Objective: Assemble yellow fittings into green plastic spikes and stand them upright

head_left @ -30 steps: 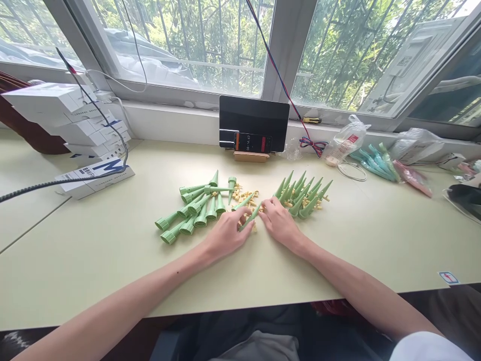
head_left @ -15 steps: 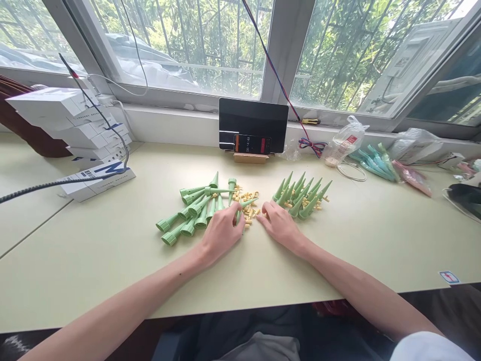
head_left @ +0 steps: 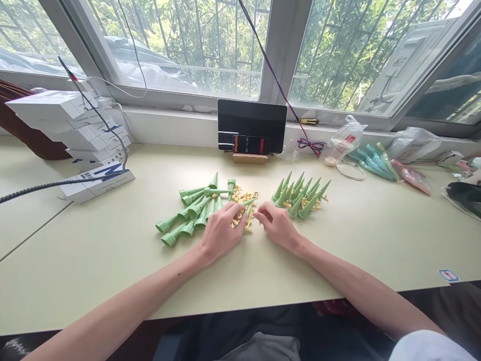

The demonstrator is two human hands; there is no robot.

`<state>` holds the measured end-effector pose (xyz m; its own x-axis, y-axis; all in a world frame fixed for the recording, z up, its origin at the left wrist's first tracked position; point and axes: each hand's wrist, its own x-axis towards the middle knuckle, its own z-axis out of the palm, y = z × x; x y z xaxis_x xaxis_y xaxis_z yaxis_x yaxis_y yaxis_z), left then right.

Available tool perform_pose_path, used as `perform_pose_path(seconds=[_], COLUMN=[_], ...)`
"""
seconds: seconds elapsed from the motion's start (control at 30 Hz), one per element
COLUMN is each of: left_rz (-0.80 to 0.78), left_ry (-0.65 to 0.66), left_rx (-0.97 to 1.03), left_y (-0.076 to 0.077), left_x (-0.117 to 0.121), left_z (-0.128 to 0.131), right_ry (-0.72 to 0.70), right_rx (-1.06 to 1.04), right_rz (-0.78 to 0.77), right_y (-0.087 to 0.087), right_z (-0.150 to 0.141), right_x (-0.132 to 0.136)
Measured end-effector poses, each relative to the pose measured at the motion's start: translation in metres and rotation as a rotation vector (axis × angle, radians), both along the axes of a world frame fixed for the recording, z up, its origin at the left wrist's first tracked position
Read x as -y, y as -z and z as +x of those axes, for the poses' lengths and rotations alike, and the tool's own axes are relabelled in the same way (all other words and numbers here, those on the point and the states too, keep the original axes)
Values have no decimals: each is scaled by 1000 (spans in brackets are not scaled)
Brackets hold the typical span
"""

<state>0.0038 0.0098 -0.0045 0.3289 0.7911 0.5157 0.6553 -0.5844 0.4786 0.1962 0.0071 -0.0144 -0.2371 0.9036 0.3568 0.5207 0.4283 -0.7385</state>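
Note:
My left hand [head_left: 225, 225] is closed around a green plastic watering spike [head_left: 249, 210]; its tip shows past the fingers, pointing up, and the base is hidden. Just right of it, my right hand [head_left: 278, 223] has thumb and forefinger pinched together, and what they hold is too small to make out. Small yellow valve pieces [head_left: 248, 196] lie scattered between and behind the hands. Left of my left hand lies a loose pile of green spikes [head_left: 188, 213], wide ends mostly facing me. Beyond my right hand stands a group of upright spikes [head_left: 300, 198] with yellow valves at their sides.
A phone showing a timer [head_left: 251, 145] leans on a black tablet [head_left: 251, 118] at the back. White boxes [head_left: 71, 120] are stacked at left, with a black cable [head_left: 75, 180] across. Plastic bags [head_left: 345, 140] and teal packets [head_left: 376, 161] line the back right.
The spike in my left hand went from slanted to hidden and now points up between the fingers. My right hand moved slightly left from the upright spikes, and its fingertips have closed to a pinch.

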Motion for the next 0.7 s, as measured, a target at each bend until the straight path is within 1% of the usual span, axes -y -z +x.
perform_pose_path(seconds=[0.07,0.17,0.4,0.5,0.57,0.63,0.7], left_rz=[0,3,71,70,54,24,3], left_ry=[70,166,262,255,214,149,86], left_rx=[24,52,84,104,94,41,-53], left_y=[1,2,7,7,6,4,2], left_x=[2,4,-2,-4,-3,-1,0], left_z=[1,1,-1,-2,-1,-1,-1], right_ry=[-41,-65,-120,-148,-160,-148,-107], right_rx=[-91,-180,-222,-249,-258,-261,-269], right_rz=[-9,-16,19,36,53,68,67], right_y=[-2,-3,-1,-1,-2,-3,-4], right_z=[-2,-2,-1,-1,-2,-2,-3], right_x=[3,5,4,5,5,6,6])
